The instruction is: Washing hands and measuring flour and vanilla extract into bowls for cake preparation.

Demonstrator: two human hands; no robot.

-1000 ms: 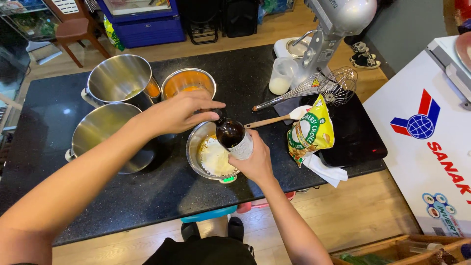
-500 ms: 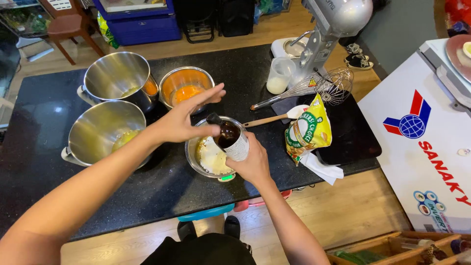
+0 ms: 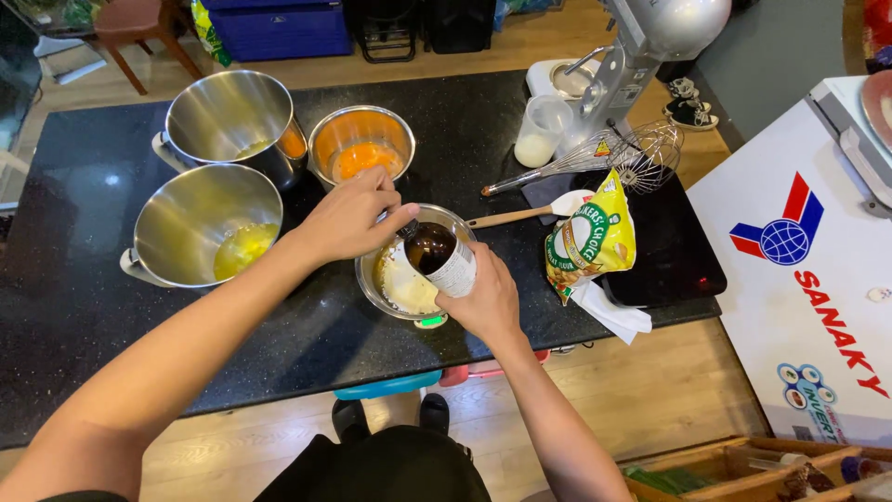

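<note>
**Bottle over the bowl**

Right hand wraps the dark bottle, tilted above the small steel bowl on the worktop. Left hand pinches its neck. Keep the tilt shallow, mouth inside the rim.

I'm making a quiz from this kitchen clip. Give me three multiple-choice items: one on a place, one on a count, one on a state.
1. Where is the whisk?
A. on the floor
B. beside the stand mixer
C. in a bowl

2. How many metal bowls sit on the counter?
A. two
B. four
C. six

3. How is the dark bottle held?
A. upright
B. lying flat on the counter
C. tilted over the small bowl

Answers: B, it lies by the mixer base; B, four show; C, the right hand tips it while the left hand is at its neck.
</note>
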